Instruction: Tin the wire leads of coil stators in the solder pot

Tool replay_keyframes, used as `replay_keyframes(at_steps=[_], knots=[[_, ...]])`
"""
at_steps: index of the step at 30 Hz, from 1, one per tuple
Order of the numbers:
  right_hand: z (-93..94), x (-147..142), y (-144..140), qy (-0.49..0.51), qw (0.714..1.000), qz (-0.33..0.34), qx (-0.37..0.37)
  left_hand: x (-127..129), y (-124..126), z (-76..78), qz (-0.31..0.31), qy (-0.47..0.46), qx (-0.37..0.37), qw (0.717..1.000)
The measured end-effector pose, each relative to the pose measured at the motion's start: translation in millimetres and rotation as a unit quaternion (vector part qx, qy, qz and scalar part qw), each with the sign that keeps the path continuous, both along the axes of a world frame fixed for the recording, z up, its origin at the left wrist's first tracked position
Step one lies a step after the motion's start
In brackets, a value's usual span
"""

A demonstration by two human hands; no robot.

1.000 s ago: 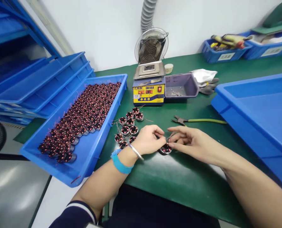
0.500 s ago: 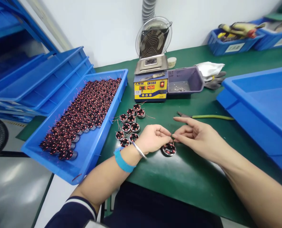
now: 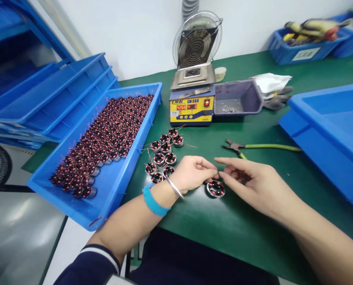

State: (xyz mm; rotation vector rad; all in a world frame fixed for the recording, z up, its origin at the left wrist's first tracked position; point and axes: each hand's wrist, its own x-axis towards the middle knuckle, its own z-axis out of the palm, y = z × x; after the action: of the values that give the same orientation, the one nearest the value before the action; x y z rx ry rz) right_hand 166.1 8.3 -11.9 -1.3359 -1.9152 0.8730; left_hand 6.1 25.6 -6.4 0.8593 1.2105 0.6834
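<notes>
– Where is the coil (image 3: 215, 192) sitting?

– Flat on the table (image 3: 209, 221), just under the fingertips, its ring facing up, presumably leaving its top within easy reach

– And the left hand (image 3: 196, 174), what is it doing?

– Thumb and forefinger are pressing together above the coil's far edge, probably on a wire, though that is too fine and blurred to be sure

– The right hand (image 3: 253, 180)?

– Its forefinger is standing apart from the thumb, which is nearly meeting the left fingertips; I can't tell whether it is pinching anything

– Why are the cutters (image 3: 235, 146) lying there?

– They are resting just beyond the right hand, likely for a short reach; likewise, the other coils (image 3: 166, 148) are clustering between the left hand and the tray (image 3: 108, 190)
</notes>
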Motion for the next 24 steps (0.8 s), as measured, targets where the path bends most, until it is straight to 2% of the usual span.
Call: replay_keyframes(at_steps=[5,8,12,16,19,24], knots=[[0.9,-0.8,0.2,0.003,1.000,-0.006,-0.022,1.3,-2.4,3.4,-0.002,0.002,0.004,1.000],[5.8,-3.0,-0.7,0.017,0.999,0.021,-0.046,1.5,-3.4,3.8,-0.016,0.014,0.011,1.000],[12.1,-3.5,-3.2,0.010,0.999,0.046,-0.014,1.1,-4.1,1.3,-0.027,0.015,0.016,0.999],[10.1,1.2,-1.7,-0.026,0.999,0.030,0.021,0.4,-3.7,-3.3,-0.014,-0.004,0.010,1.000],[5.1,3.9,1.1,-0.041,0.999,0.004,0.030,-0.7,-2.3,-8.1,-0.008,-0.024,0.033,0.999],[1.3,3.4,3.0,-0.035,0.999,-0.023,0.011,-1.5,-2.1,-13.6,-0.049,-0.073,0.057,0.994]])
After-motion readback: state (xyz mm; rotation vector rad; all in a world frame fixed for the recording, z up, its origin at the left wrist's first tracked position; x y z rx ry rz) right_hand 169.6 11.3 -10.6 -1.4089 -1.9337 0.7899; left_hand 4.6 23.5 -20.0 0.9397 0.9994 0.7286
